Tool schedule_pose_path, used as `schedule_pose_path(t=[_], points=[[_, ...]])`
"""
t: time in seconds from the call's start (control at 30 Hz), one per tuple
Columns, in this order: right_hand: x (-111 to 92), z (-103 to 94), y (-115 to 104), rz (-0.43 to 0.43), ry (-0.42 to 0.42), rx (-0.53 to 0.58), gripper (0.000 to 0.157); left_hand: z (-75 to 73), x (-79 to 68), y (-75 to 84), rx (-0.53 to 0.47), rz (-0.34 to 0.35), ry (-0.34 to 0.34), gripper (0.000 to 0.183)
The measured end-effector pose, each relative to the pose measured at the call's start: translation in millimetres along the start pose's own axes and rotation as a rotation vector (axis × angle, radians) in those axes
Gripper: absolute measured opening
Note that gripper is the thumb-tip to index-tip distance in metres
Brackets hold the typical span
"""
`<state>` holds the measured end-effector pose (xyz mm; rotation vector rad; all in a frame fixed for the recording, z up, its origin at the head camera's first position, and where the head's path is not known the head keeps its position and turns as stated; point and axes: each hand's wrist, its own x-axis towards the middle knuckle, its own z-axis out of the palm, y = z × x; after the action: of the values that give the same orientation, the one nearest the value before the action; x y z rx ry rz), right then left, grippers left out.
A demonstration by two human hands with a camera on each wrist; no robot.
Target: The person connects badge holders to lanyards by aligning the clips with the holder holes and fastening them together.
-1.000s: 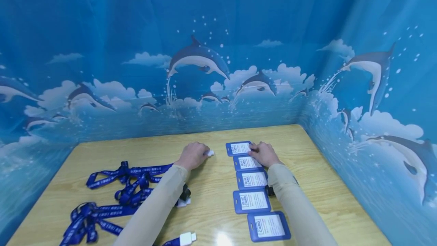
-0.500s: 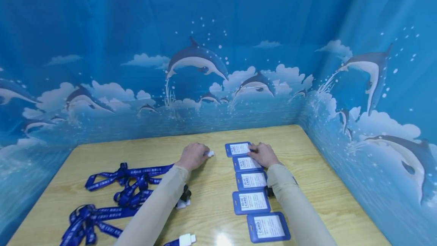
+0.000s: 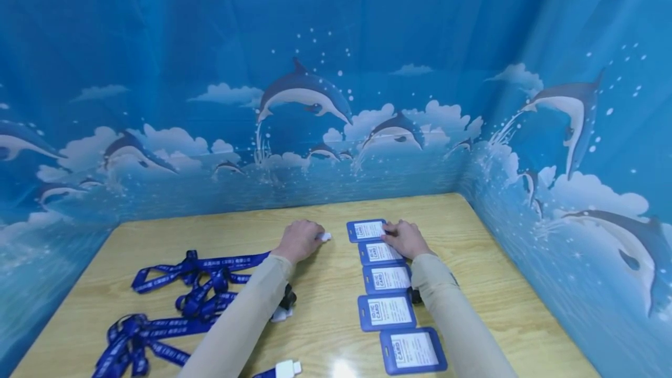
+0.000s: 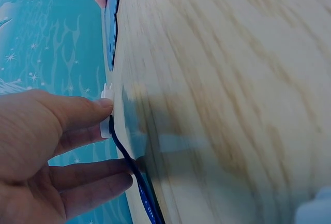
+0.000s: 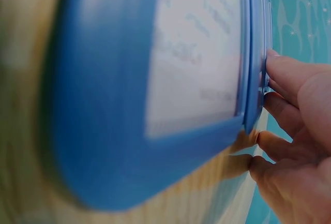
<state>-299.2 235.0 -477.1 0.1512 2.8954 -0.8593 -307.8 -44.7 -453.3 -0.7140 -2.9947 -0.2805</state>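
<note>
At the back middle of the table, my left hand (image 3: 299,241) pinches the white plastic clip (image 4: 106,125) of a blue lanyard between thumb and finger. In the left wrist view the lanyard's dark blue strap (image 4: 124,154) runs down past the other fingers along the tabletop. My right hand (image 3: 408,239) is at the right edge of the farthest blue card holder (image 3: 366,230), pinching it with thumb and index finger. The other fingertips touch the wood in the right wrist view. The holder lies flat with its slot towards the left; the fingers hide its right edge.
Several more blue card holders (image 3: 388,277) form a column towards the front. Left of them lie several blue lanyards (image 3: 202,293), partly under the left forearm. One white clip (image 3: 286,368) is near the front edge. A dolphin-print curtain (image 3: 315,174) borders the table.
</note>
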Motion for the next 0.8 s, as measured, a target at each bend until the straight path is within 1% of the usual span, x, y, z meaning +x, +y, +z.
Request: schedule_pose_path(t=[0.33, 0.57, 0.8], points=[[-2.8, -2.7, -1.9, 0.009, -0.014, 0.017, 0.045, 2.1, 4.0, 3.9, 0.02, 0.02, 0.002, 0.01], [-1.8, -3.8, -1.7, -0.002, -0.007, 0.013, 0.044, 1.8, 6.8, 4.9, 0.038, 0.012, -0.023, 0.012], [-1.7, -2.4, 0.1, -0.017, -0.001, 0.004, 0.044, 3.2, 6.8, 6.4, 0.033, 0.016, -0.021, 0.014]])
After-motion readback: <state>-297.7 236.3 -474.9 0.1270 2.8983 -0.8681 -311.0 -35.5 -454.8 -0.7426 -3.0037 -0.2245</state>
